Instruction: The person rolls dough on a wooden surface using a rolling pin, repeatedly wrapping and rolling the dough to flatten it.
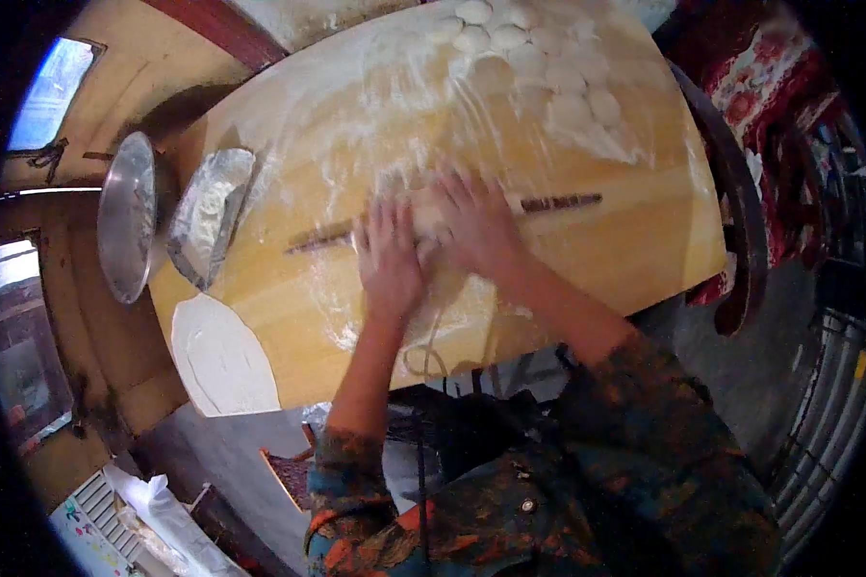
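Note:
A dark rolling pin (563, 202) lies across the floured wooden board (645, 231), its ends showing on both sides of my hands. Pale dough (429, 213) is around the pin's middle, partly hidden beneath my fingers. My left hand (392, 245) presses on the dough and pin from the left. Close beside it, my right hand (479, 223) lies over the right part, fingers stretched forward. Both hands have their fingers spread rather than wrapped round. A flat sheet of dough (223, 356) rests at the board's lower left corner.
Several round dough pieces (568, 111) sit at the board's far side. A bag of flour (209, 207) lies at the left, beside a metal bowl (127, 216). A dark curved chair back (741, 192) stands at the right edge, near red patterned cloth (765, 82).

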`<state>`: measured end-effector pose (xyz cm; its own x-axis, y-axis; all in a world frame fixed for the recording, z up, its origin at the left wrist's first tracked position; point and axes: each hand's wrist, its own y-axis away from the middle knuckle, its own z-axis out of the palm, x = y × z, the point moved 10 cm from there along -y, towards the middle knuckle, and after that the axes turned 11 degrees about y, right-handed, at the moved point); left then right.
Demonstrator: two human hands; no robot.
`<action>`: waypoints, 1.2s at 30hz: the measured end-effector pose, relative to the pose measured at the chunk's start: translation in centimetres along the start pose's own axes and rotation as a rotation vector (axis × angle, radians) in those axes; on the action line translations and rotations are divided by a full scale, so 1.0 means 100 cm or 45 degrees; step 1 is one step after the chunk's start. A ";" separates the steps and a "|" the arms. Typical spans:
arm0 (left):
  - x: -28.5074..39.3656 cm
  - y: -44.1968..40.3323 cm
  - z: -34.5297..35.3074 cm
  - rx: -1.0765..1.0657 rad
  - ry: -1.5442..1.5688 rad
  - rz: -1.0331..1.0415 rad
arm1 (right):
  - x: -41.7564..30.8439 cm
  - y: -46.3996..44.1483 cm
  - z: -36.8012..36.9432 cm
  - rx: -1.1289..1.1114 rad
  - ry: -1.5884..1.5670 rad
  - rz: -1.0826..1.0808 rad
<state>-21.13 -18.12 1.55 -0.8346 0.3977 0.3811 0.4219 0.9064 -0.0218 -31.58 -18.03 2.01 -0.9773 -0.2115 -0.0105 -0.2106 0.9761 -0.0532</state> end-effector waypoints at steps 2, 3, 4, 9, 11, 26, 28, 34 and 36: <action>-0.026 -0.069 -0.013 0.140 -0.085 -0.075 | 0.027 -0.071 -0.008 0.210 0.076 0.133; -0.040 -0.097 -0.022 0.234 -0.144 -0.094 | 0.045 -0.102 -0.017 0.356 0.122 0.231; -0.058 -0.117 -0.040 0.370 -0.020 -0.053 | 0.062 -0.123 -0.031 0.428 0.193 0.249; -0.112 -0.100 -0.084 0.539 0.564 0.022 | 0.114 -0.109 -0.014 0.264 0.161 0.036; -0.118 -0.085 -0.069 0.410 0.229 0.017 | 0.122 -0.082 -0.004 0.151 0.090 0.015; -0.050 0.109 -0.050 0.161 -0.126 -0.021 | 0.024 0.123 -0.017 0.103 -0.178 -0.261; -0.050 0.116 -0.056 0.242 -0.181 -0.007 | 0.019 0.134 -0.026 0.129 -0.251 -0.270; -0.083 0.053 -0.037 0.388 0.183 -0.573 | 0.005 0.090 -0.014 -0.063 -0.691 0.281; -0.091 0.025 -0.020 0.340 0.170 -0.636 | -0.022 0.076 -0.016 0.214 -0.594 0.170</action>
<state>-11.76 -19.73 -0.14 -0.8505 -0.0928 0.5177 -0.1295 0.9910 -0.0351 -31.07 -10.04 3.23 -0.8737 -0.1224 -0.4707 -0.0404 0.9827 -0.1806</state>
